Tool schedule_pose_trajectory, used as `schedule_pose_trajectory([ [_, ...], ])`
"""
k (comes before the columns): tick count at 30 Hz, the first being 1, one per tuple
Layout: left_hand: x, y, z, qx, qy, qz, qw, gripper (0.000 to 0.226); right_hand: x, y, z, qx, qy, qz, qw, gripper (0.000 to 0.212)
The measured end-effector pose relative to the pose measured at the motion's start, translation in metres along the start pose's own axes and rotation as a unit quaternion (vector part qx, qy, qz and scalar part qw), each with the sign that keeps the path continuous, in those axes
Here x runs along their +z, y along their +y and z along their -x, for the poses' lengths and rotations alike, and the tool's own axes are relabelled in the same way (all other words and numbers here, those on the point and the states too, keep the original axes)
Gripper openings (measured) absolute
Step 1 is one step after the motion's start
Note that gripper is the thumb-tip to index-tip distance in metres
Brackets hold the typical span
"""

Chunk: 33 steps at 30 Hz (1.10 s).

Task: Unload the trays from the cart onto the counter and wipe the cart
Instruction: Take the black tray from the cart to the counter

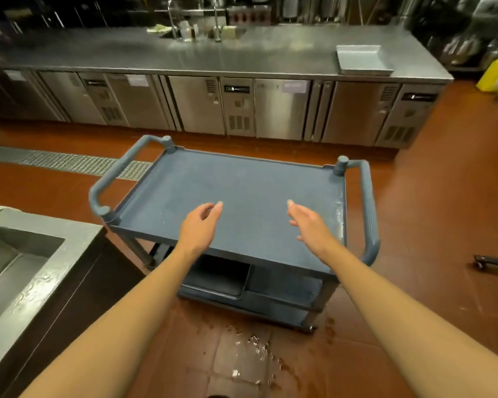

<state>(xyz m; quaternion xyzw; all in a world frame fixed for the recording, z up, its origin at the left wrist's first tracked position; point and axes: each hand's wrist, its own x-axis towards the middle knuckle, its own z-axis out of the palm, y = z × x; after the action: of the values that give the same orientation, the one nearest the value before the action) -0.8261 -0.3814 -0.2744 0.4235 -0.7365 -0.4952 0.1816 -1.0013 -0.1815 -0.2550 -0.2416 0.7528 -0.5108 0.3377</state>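
A red-brown tiled floor (431, 196) fills the kitchen, wet with a puddle (256, 354) in the foreground. A metal drain grate (78, 165) runs along the floor's left side. Beyond the grate stands a row of stainless undercounter refrigerator doors (202, 107). Nearer than the grate, at the left edge, sits a steel sink basin (18, 265). Lighting is dim and warm.

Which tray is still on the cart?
The dark tray on the cart's lower shelf, below the left hand. The other, a grey tray, already sits on the counter at its right end.
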Motion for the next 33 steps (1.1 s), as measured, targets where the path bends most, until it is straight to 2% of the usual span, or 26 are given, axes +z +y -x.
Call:
schedule_pose_trajectory([
  [3, 0.007, -0.032, -0.003, -0.031, -0.034, 0.000, 0.999, 0.056, 0.017, 0.029, 0.002, 0.052, -0.008, -0.014, 0.999, 0.064],
  [4, 0.008, -0.044, -0.006, -0.043, -0.053, 0.000, 0.998, 0.055, 0.024, 0.038, 0.003, 0.071, -0.009, -0.013, 0.997, 0.071],
  [7, 0.005, -0.077, -0.015, -0.063, -0.095, -0.011, 0.993, 0.068, 0.049, 0.069, 0.008, 0.103, 0.005, 0.005, 0.995, 0.122],
  [9, -0.004, -0.093, -0.024, -0.067, -0.118, -0.022, 0.990, 0.077, 0.069, 0.084, 0.008, 0.120, 0.005, 0.019, 0.993, 0.127],
  [10, -0.010, -0.101, -0.030, -0.069, -0.132, -0.029, 0.988, 0.079, 0.079, 0.086, 0.009, 0.129, 0.003, 0.024, 0.991, 0.122],
  [13, -0.030, -0.119, -0.043, -0.069, -0.157, -0.045, 0.984, 0.070, 0.110, 0.086, 0.010, 0.143, 0.010, 0.036, 0.989, 0.087],
  [14, -0.038, -0.126, -0.046, -0.068, -0.161, -0.050, 0.983, 0.063, 0.120, 0.088, 0.010, 0.145, 0.018, 0.036, 0.989, 0.083],
  [17, -0.060, -0.145, -0.050, -0.073, -0.167, -0.062, 0.981, 0.033, 0.149, 0.094, 0.010, 0.153, 0.020, 0.036, 0.987, 0.095],
  [18, -0.068, -0.152, -0.052, -0.078, -0.170, -0.064, 0.980, 0.028, 0.158, 0.097, 0.009, 0.159, 0.016, 0.035, 0.987, 0.087],
  [20, -0.080, -0.164, -0.054, -0.093, -0.171, -0.065, 0.979, 0.037, 0.171, 0.103, 0.008, 0.171, 0.014, 0.032, 0.985, 0.061],
  [22, -0.091, -0.176, -0.058, -0.104, -0.163, -0.067, 0.979, 0.042, 0.182, 0.106, 0.002, 0.179, 0.011, 0.030, 0.983, 0.049],
  [26, -0.109, -0.189, -0.065, -0.094, -0.135, -0.078, 0.983, 0.025, 0.200, 0.111, -0.013, 0.181, -0.004, 0.039, 0.983, 0.040],
  [29, -0.123, -0.203, -0.069, -0.103, -0.134, -0.082, 0.982, 0.020, 0.219, 0.120, -0.021, 0.196, -0.006, 0.048, 0.979, 0.053],
  [33, -0.144, -0.232, -0.074, -0.103, -0.150, -0.087, 0.979, 0.013, 0.251, 0.122, -0.018, 0.202, -0.008, 0.054, 0.978, 0.035],
])
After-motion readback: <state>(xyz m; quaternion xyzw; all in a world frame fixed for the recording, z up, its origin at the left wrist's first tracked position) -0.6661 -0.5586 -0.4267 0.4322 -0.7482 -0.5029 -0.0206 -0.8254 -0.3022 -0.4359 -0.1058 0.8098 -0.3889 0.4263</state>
